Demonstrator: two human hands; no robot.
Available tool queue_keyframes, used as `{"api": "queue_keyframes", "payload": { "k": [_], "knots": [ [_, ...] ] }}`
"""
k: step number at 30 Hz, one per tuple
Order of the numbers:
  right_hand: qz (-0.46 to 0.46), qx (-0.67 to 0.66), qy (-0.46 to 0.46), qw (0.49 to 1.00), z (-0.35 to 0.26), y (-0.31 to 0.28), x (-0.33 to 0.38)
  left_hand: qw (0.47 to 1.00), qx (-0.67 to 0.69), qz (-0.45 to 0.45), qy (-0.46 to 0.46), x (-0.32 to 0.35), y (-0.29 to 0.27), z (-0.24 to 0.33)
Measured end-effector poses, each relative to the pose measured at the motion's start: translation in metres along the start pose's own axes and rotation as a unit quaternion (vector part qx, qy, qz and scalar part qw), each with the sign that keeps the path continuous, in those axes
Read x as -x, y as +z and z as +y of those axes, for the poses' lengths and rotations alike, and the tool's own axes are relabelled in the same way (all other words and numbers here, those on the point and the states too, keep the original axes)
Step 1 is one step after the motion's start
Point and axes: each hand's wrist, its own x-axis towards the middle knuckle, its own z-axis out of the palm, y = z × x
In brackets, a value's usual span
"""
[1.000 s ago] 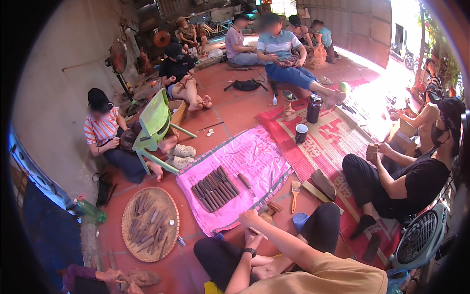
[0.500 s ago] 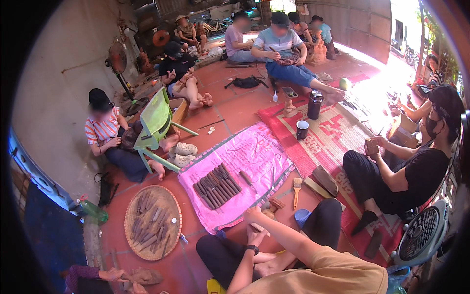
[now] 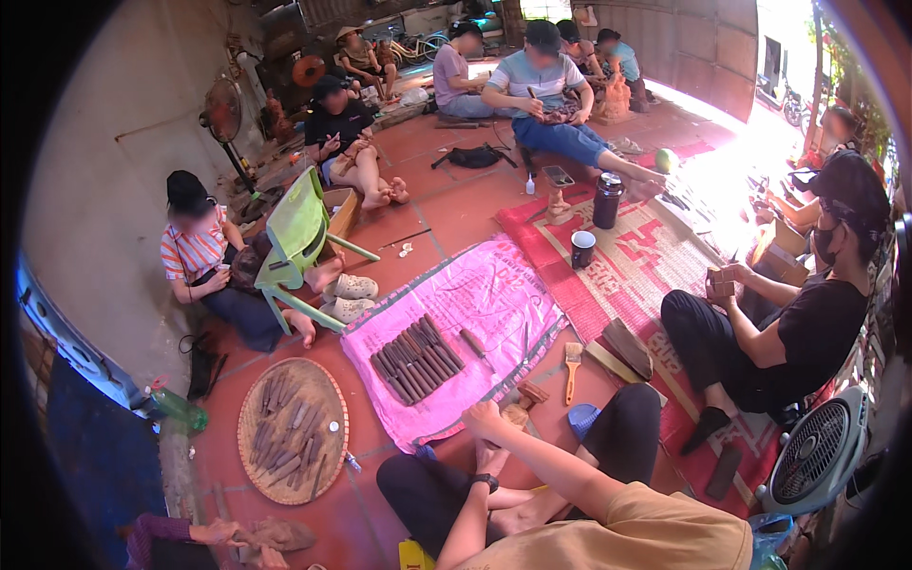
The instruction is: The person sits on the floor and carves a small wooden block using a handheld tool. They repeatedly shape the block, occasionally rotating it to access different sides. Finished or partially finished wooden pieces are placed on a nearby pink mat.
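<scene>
Low in the middle, my right hand [image 3: 484, 422] is closed in a fist just above my left hand [image 3: 490, 460], which wears a dark wristband. The left hand's fingers are curled and partly hidden; what lies between the two hands I cannot make out. Beside my right hand are small brown wooden pieces [image 3: 518, 412]. Just beyond lies a pink cloth [image 3: 494, 290] bearing a row of dark-handled carving tools [image 3: 418, 359] and one separate tool [image 3: 472, 343]. To the left, a round woven tray [image 3: 249, 446] holds several more tools.
A flat brush [image 3: 572, 372], blue dustpan-like piece [image 3: 581, 418] and wooden boards [image 3: 627, 349] lie to the right, near a red mat [image 3: 655, 285] with a mug [image 3: 582, 249] and flask [image 3: 608, 199]. A fan [image 3: 817, 451], green chair [image 3: 296, 233] and seated co-workers surround me.
My right hand has moved slightly left and closer over my left hand. A pale flat piece seen between my hands before is now hidden. The whole view has shifted a little.
</scene>
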Motion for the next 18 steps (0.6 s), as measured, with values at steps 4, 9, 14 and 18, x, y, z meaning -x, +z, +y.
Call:
{"api": "queue_keyframes", "payload": {
  "k": [4,9,14,18],
  "knots": [
    [0.015,-0.019,0.025,0.999,0.015,0.01,-0.001,1.0,0.027,-0.001,0.003,-0.001,0.004,0.002],
    [0.019,-0.023,-0.025,0.999,-0.002,-0.004,0.001,0.998,0.048,0.003,-0.03,0.004,0.0,0.009],
    [-0.005,-0.02,0.044,0.999,0.03,0.025,-0.009,1.0,0.023,-0.009,-0.016,0.003,0.012,0.019],
    [0.0,-0.013,-0.008,1.0,-0.004,0.0,-0.009,0.998,0.041,0.035,0.039,-0.013,0.004,-0.044]
  ]
}}
